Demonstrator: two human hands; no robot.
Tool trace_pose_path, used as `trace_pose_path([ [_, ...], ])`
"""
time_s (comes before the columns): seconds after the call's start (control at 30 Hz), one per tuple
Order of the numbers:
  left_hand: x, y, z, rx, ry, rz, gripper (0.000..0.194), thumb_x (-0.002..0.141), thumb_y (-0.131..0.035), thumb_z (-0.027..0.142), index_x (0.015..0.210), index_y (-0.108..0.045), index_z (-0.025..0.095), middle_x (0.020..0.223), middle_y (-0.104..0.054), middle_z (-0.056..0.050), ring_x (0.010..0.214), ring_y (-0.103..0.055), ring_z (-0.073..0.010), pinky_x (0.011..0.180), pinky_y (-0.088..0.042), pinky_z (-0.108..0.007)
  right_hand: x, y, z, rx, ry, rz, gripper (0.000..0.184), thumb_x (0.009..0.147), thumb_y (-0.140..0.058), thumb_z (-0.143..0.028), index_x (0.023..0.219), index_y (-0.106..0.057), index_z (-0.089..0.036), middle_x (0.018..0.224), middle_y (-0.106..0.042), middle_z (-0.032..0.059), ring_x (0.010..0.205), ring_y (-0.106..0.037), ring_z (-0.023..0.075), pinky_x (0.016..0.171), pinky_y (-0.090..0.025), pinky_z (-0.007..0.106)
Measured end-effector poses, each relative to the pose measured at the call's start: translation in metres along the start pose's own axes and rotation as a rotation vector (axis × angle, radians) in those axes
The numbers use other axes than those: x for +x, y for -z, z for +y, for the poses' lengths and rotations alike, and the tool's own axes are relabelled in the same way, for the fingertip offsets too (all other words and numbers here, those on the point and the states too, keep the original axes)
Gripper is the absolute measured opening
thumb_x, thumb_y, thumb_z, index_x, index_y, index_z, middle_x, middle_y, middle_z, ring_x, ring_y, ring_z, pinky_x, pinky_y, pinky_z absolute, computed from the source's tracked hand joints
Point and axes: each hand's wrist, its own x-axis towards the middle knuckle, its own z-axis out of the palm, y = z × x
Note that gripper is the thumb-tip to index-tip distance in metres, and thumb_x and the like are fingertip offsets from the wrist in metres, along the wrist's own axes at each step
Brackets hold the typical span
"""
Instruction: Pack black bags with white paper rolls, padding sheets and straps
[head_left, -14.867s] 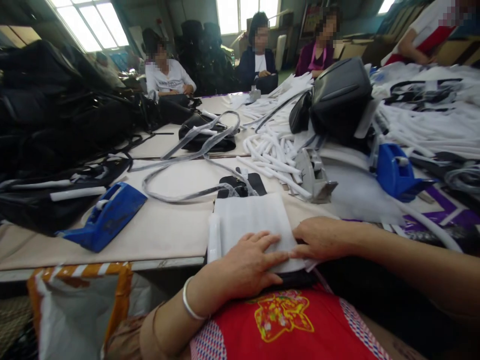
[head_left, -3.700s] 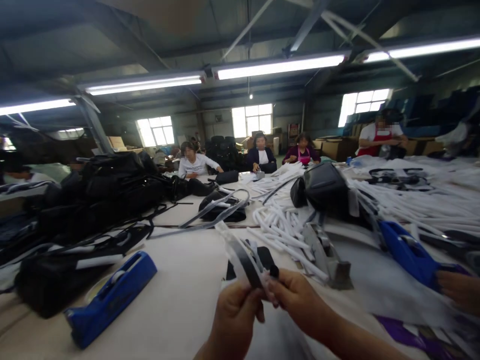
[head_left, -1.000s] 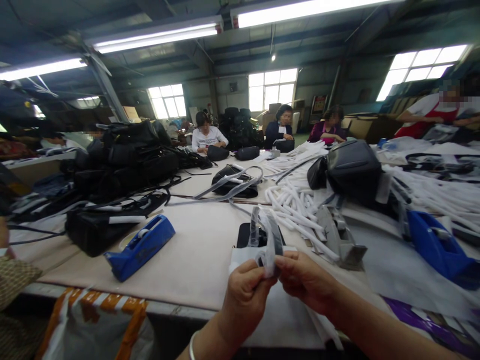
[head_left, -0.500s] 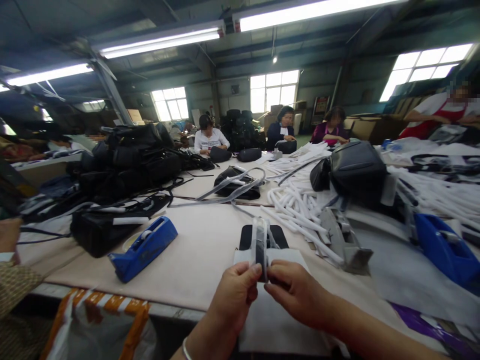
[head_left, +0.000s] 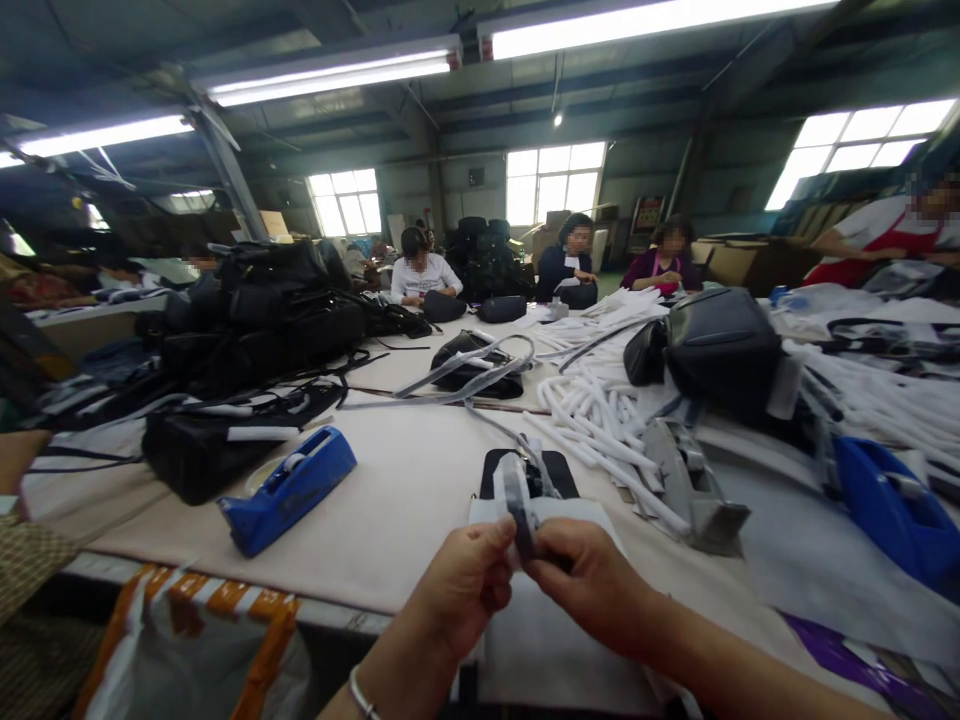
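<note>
My left hand [head_left: 465, 588] and my right hand [head_left: 592, 588] meet above the table's near edge, both pinched on a black strap wrapped in white foam sheet [head_left: 519, 505] that stands up between the fingertips. Under the hands lies a white foam sheet [head_left: 555, 650] on the beige table [head_left: 405, 500]. A flat black piece [head_left: 559, 470] lies just beyond the strap. A silver bangle [head_left: 360, 695] shows on my left wrist.
A blue tape dispenser [head_left: 289, 490] sits to the left, another blue dispenser [head_left: 889, 510] to the right, a grey dispenser [head_left: 694, 485] between. Black bags [head_left: 262, 320] pile up at left; white foam tubes [head_left: 600, 415] and a dark bag [head_left: 720, 345] lie right. Several people sit at the far end.
The strap loop that stood tall between my fingers now sits lower and tighter in the wrap. Both hands have drawn slightly closer and lower; the view has barely shifted.
</note>
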Motion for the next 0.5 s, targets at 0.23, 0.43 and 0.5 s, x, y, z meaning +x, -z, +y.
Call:
trace_pose_path([
  [0.23, 0.006, -0.002, -0.002, 0.083, -0.149, 0.072, 0.03, 0.071, -0.08, 0.038, 0.072, -0.064, 0.013, 0.056, -0.044, 0.005, 0.05, -0.032, -0.0062, 0.049, -0.024, -0.021, 0.003, 0.011, 0.004, 0.175, -0.083, -0.103, 0.025, 0.085, -0.061, -0.034, 0.069, -0.052, -0.018, 0.064, -0.045, -0.0018, 0.057, -0.037, 0.0105, 0.053, -0.03, 0.025],
  [0.43, -0.007, 0.002, -0.002, 0.716, -0.568, 0.044, 0.025, 0.08, -0.072, 0.027, 0.059, -0.065, 0.015, 0.067, -0.052, -0.001, 0.068, -0.049, -0.0135, 0.064, -0.036, -0.025, 0.016, 0.015, 0.001, 0.967, -0.612, -0.072, 0.041, 0.067, -0.079, -0.045, 0.073, -0.049, -0.019, 0.054, -0.03, -0.0107, 0.046, -0.013, 0.0041, 0.042, -0.009, 0.02],
  [0.5, -0.005, 0.006, -0.002, 0.69, -0.504, 0.045, 0.028, 0.076, -0.076, 0.031, 0.058, -0.063, 0.015, 0.064, -0.049, 0.001, 0.063, -0.046, -0.012, 0.059, -0.034, -0.024, 0.017, 0.009, 0.002, 0.888, -0.584, -0.072, 0.036, 0.068, -0.078, -0.043, 0.073, -0.052, -0.019, 0.052, -0.029, -0.0107, 0.045, -0.014, 0.0044, 0.043, -0.01, 0.021],
])
